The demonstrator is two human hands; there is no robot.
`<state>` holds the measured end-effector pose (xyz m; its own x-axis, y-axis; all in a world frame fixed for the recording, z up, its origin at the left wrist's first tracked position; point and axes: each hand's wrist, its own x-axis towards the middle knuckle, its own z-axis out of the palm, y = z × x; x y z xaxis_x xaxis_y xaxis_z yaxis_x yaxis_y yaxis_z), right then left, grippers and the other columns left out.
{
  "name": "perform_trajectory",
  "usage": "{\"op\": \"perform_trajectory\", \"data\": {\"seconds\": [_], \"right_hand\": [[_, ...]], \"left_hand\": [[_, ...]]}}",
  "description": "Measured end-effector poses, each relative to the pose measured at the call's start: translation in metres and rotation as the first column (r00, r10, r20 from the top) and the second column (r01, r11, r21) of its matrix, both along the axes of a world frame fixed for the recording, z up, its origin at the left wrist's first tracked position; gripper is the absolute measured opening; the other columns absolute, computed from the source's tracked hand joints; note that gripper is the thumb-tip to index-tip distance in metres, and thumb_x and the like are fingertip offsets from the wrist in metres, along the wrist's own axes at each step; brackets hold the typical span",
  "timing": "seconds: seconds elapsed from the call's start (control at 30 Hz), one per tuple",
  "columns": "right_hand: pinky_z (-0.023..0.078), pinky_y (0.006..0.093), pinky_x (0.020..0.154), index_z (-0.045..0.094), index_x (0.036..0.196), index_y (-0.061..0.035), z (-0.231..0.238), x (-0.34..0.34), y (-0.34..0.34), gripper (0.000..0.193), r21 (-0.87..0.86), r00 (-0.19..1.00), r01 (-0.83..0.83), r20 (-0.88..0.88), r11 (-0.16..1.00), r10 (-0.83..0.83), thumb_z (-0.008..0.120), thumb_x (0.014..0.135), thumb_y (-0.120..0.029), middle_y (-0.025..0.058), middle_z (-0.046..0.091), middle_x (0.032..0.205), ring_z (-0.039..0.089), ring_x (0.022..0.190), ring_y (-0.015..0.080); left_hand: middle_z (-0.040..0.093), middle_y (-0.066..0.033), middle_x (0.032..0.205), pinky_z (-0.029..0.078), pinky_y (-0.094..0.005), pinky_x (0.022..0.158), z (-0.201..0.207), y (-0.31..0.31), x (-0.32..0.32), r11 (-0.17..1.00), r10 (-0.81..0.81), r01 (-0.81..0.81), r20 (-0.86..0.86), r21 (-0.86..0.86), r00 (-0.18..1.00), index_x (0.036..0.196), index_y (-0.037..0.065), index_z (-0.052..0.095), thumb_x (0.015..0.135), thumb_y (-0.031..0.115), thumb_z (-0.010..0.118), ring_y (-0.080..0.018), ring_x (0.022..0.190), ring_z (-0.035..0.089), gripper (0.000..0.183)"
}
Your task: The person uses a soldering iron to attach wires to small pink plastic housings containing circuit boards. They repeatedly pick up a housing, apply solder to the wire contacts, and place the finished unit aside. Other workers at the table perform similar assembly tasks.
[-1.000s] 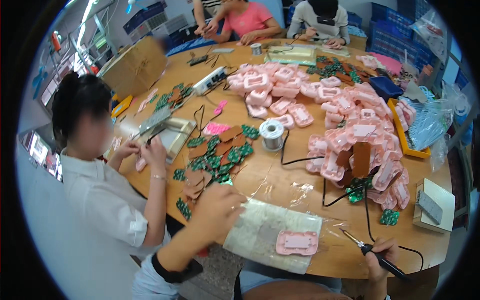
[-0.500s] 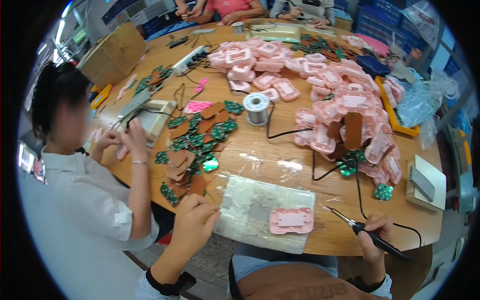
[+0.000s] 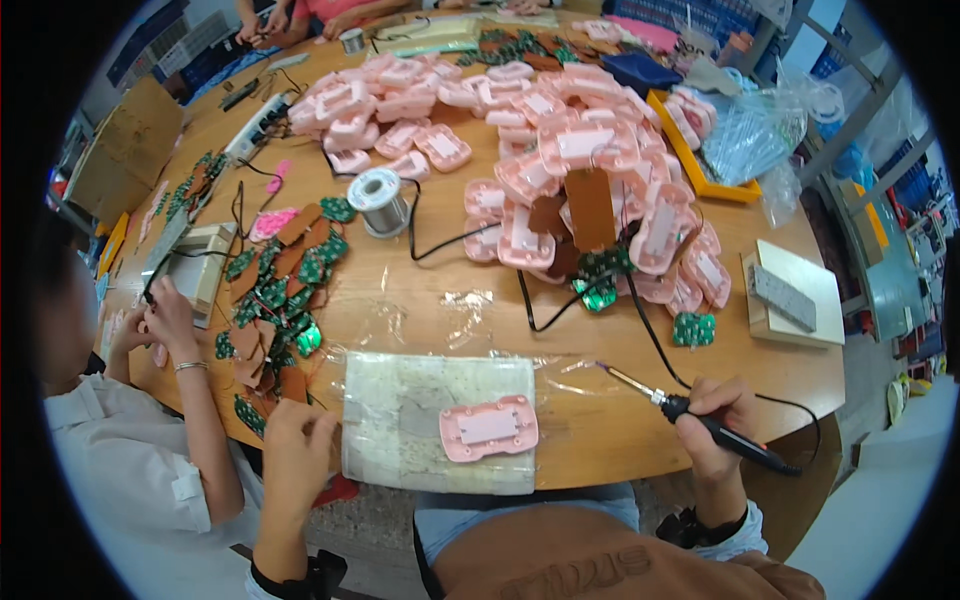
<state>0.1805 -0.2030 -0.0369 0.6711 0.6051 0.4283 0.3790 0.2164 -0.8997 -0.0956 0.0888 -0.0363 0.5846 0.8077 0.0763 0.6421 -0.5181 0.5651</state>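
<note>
Soldering seemed in hand, the next touch calling for a steadied shell [image 3: 489, 429], which lay lower centre on the mat [image 3: 395, 450], long axis nearly level. Lower right, the right hand [image 3: 715, 420] was clamped on the iron [image 3: 678, 406], tip [image 3: 604, 368] toward upper left; lower left, the left hand [image 3: 298, 442] was bunched, its hold impossible to tell

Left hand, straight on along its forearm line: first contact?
Likely the brown board at the near edge of the pile of green and brown boards, just ahead of the left hand. Height is unclear from this view; it might pass above.
</note>
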Motion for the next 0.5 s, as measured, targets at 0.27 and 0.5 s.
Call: {"op": "perform_trajectory", "data": {"seconds": [0.27,0.5], "right_hand": [[0.032,0.0244,0.052,0.045,0.087,-0.0045,-0.001,-0.003,-0.003,0.025,-0.024,1.000,0.012,-0.015,1.000,-0.012,0.065,0.073,0.001,0.0042,0.047,0.066,0.041,0.056,0.0101],[0.041,0.0216,0.047,0.045,0.101,-0.0033,0.007,-0.014,0.009,0.039,0.115,0.989,0.102,-0.118,0.988,-0.088,0.061,0.086,-0.035,0.0079,0.054,0.063,0.053,0.054,0.0129]], "left_hand": [[0.067,-0.0053,0.078,0.043,-0.0211,0.055,0.052,-0.004,-0.006,0.648,-0.028,-0.056,-0.097,-0.760,0.995,0.084,-0.002,0.065,0.085,0.014,0.064,-0.0062,0.067,0.057,0.016],[0.062,-0.0166,0.103,0.050,-0.0252,0.076,0.097,-0.028,-0.017,0.131,-0.178,0.563,0.539,-0.816,0.823,0.100,-0.007,0.064,0.091,0.011,0.059,-0.0184,0.091,0.060,0.021]]}}
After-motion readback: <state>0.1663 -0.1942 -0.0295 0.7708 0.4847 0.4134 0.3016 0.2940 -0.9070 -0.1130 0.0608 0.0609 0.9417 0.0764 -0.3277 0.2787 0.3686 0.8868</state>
